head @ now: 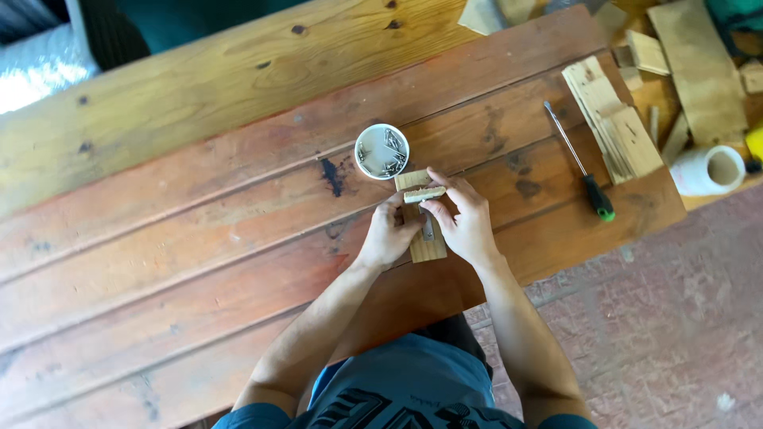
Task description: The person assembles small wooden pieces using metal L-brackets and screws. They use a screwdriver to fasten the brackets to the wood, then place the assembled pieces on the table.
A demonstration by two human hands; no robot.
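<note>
Reddish plank table (199,230) carries nail cup (381,151), screwdriver (579,163), stacked wood slats (613,119)

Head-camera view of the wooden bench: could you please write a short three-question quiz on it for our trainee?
1. True or false: the screwdriver is in the right hand.
2. What does the white cup beside the hands hold? A) paint B) small metal nails or screws C) nothing
3. What do both hands hold together over the flat wood block?

Key:
1. False; it lies on the bench, apart from the hands, to the person's right.
2. B.
3. A small wood strip, gripped by the left hand and the right hand.
</note>
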